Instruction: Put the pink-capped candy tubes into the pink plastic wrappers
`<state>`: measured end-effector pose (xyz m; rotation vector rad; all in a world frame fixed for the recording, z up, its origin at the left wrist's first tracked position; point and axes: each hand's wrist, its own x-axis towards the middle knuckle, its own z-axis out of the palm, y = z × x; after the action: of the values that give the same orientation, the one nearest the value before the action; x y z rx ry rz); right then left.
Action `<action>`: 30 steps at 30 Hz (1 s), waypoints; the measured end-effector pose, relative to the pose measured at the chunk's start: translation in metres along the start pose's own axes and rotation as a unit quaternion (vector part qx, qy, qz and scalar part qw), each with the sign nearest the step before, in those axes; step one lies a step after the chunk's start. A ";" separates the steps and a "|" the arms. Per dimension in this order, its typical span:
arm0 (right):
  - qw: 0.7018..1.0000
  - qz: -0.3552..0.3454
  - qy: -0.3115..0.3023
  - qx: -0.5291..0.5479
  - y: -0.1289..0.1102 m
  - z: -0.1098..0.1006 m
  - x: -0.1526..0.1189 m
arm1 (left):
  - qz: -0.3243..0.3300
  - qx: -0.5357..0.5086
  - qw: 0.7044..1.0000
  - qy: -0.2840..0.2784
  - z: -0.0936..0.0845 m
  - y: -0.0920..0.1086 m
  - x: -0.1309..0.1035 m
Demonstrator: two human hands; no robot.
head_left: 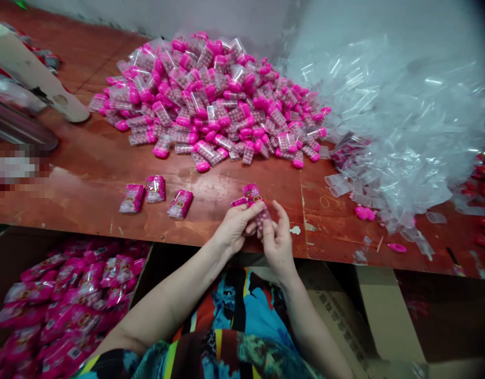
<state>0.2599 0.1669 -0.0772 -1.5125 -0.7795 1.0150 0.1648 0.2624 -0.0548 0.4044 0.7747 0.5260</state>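
In front of me at the table's edge, both hands are on a small clear bottle of pink balls (262, 220). A pink printed wrapper (250, 192) shows at its upper end. My left hand (235, 227) pinches the bottle and wrapper with thumb and fingers. My right hand (279, 245) grips the lower end of the bottle, its index finger lifted away. To the left on the table lie three pink printed packets (180, 203). Beyond my hands rises a big heap of clear bottles with pink caps (211, 100). Part of the held bottle is hidden by my fingers.
Clear plastic bags (400, 121) are piled at the right, with loose clear sleeves (339, 184) and pink caps (364, 212) beside them. Below the table at left, a box holds many pink packets (77, 295). A white tube (41, 79) leans at far left.
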 end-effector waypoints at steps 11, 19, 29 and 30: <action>0.997 0.037 0.028 0.061 -0.014 0.003 0.000 | -0.015 0.100 0.993 -0.068 -0.009 0.003 -0.013; 0.982 0.114 -0.015 0.149 -0.012 0.001 0.004 | -0.007 0.130 0.991 -0.024 -0.007 0.000 -0.016; 0.997 0.040 -0.056 -0.024 0.000 -0.008 0.011 | 0.021 0.282 0.958 0.055 -0.035 0.020 -0.029; 0.995 -0.001 -0.032 -0.090 0.001 -0.011 0.016 | 0.050 0.334 0.935 0.105 -0.043 0.030 -0.032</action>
<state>0.2765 0.1767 -0.0806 -1.6372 -0.9385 1.0183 0.1044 0.2744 -0.0496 1.0360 1.1423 0.3916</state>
